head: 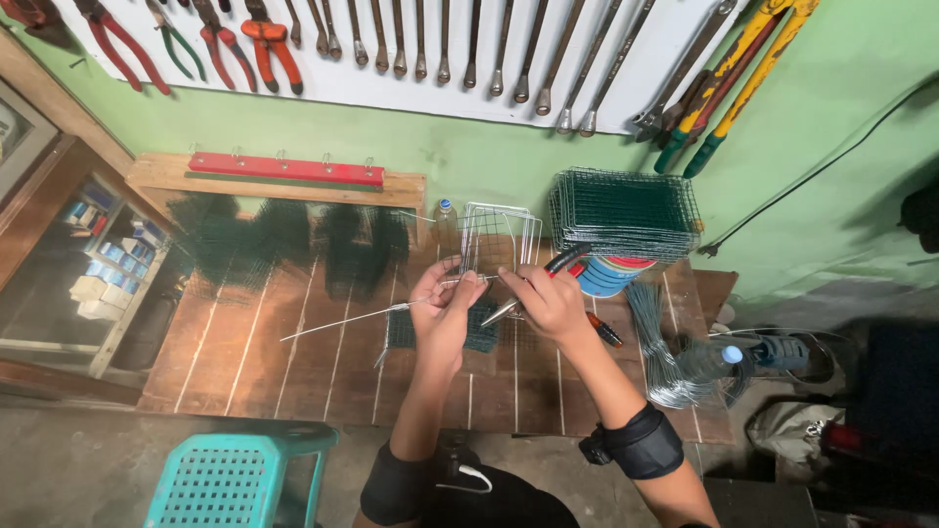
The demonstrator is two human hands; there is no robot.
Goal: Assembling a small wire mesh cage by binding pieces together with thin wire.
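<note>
Frame centre, above wooden tabletop (245, 362): left hand (445, 298) pinching long thin wire (342, 321), fingers closed on its right end, wire running down-left. Right hand (553, 301) gripping pliers (533, 288) (red-black handles), fingers wrapped tight, tip pointing toward wire end. Green mesh piece (479, 337) lying just beneath hands. Stack of mesh panels (626, 210) sitting upper right.

Over the wooden tabletop (293, 362), the left hand (445, 298) pinches a long thin wire (342, 321) that runs out to its left. Just beside it, the right hand (550, 301) grips pliers (528, 288), jaws at the wire. Behind the hands stands a white wire frame (499, 235); right of that, stacked green mesh panels (624, 210).
</note>
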